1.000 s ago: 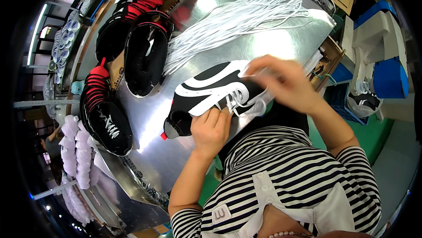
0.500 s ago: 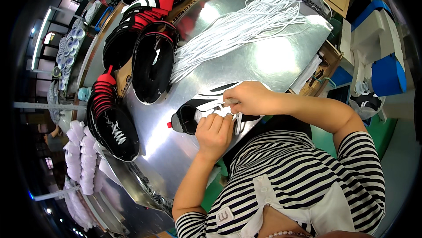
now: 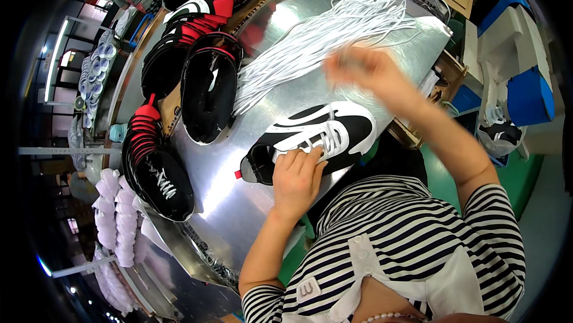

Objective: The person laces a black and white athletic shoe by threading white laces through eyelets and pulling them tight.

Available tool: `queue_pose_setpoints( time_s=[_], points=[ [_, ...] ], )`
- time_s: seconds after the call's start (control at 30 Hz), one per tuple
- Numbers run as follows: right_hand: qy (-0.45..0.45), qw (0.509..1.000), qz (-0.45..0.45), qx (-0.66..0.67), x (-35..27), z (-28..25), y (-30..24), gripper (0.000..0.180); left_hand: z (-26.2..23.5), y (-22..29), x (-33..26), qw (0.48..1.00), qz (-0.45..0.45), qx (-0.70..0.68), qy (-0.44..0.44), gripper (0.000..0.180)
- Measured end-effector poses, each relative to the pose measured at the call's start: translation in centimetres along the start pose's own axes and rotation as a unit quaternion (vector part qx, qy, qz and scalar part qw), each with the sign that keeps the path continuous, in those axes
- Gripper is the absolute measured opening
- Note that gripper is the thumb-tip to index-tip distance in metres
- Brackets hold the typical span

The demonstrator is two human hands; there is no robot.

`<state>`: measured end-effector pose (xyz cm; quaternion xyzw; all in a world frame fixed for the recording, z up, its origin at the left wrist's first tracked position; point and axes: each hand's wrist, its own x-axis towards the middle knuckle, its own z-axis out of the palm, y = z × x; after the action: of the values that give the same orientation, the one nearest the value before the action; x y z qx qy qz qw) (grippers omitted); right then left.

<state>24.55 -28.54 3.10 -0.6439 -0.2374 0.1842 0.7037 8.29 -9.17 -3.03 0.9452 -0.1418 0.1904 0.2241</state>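
A black and white sneaker upper (image 3: 356,127) lies on the metal table in front of me, its toe to the right and a small red tab at its heel. White lace (image 3: 327,139) runs across its throat. My left hand (image 3: 295,180) is closed on the upper by the collar and lace, its fingers bent over the near side. Above and beyond the upper, my right hand (image 3: 365,69) is raised near the bundle of white laces (image 3: 316,42). Motion smears its fingers, so I cannot make out whether they hold anything.
Stacks of nested black and red shoe uppers (image 3: 158,171) stand along the table's left and far edges. A wooden tray (image 3: 449,78) sits at the right edge of the metal table (image 3: 224,215). Farther right is a white machine with a blue part (image 3: 530,97).
My right hand has left the lace on the upper and swung up and away, toward the lace bundle. My left hand stays on the upper, which has shifted slightly right.
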Motion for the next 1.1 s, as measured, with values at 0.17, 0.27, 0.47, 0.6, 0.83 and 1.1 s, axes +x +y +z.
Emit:
queue_pose_setpoints(
  time_s=[0.17, 0.27, 0.47, 0.6, 0.83, 1.1],
  points=[
    [-0.183, 0.962, 0.151, 0.135, -3.7, 2.8, 5.2, 0.014, -1.8, 1.0, 0.9, 0.932, -0.323, -0.157, -0.053, 0.044],
    [-0.126, 0.980, 0.140, 0.069, -2.4, 4.4, 6.9, 0.012, -1.2, 0.4, 1.2, 0.914, -0.368, -0.165, -0.058, 0.046],
    [-0.070, 0.987, 0.053, -0.137, -1.3, 6.0, 8.5, 0.016, 1.1, 0.2, 0.8, 0.938, -0.346, -0.019, 0.005, 0.044],
    [-0.080, 0.982, 0.051, -0.164, -1.7, 5.9, 8.0, 0.020, 2.7, -0.5, -0.1, 0.951, -0.286, -0.016, 0.114, 0.048],
    [-0.118, 0.958, 0.048, -0.256, -4.0, 4.0, 6.1, 0.020, 1.9, 0.4, 0.1, 0.938, -0.336, -0.032, 0.079, 0.047],
    [-0.157, 0.907, 0.043, -0.388, -3.5, 4.8, 6.1, 0.019, 1.8, 0.9, -0.2, 0.936, -0.343, -0.024, 0.072, 0.048]
  ],
)
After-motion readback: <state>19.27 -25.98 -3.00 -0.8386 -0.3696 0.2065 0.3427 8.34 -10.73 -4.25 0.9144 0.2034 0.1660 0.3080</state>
